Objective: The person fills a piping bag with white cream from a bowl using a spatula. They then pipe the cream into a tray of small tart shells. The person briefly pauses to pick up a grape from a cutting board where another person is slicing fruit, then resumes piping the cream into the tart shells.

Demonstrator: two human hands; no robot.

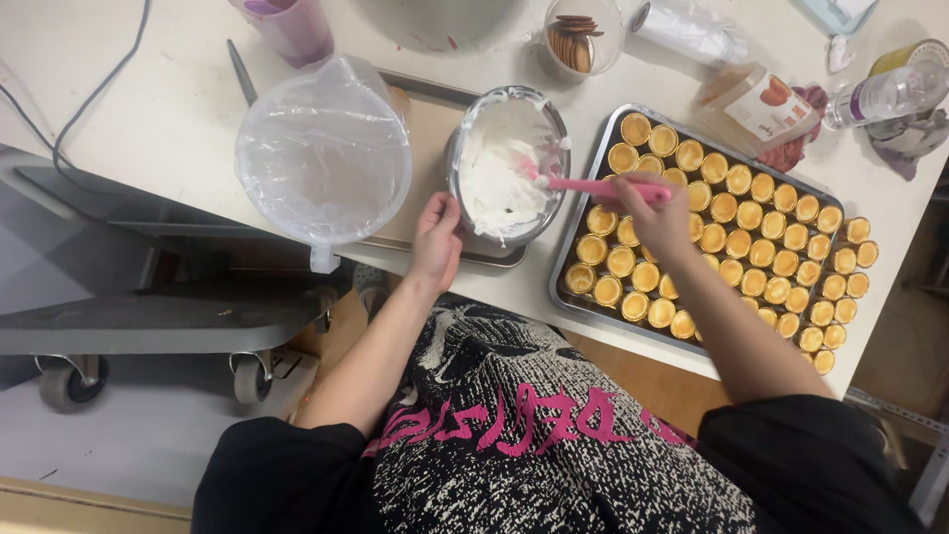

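Observation:
A metal bowl (465,129) with white cream in it stands on a flat tray near the table's front edge. My left hand (436,240) rests against the bowl's near left side. My right hand (654,211) grips a pink spatula (593,186) whose blade lies in the cream. Under my right hand lies a metal baking tray (593,163) filled with several rows of small golden tart shells (761,252).
A pitcher lined with a clear plastic bag (323,158) stands left of the bowl. A cup of round biscuits (579,38), a purple cup (287,25), a small bottle (885,96) and packets sit at the back. A wheeled cart (148,316) stands below left.

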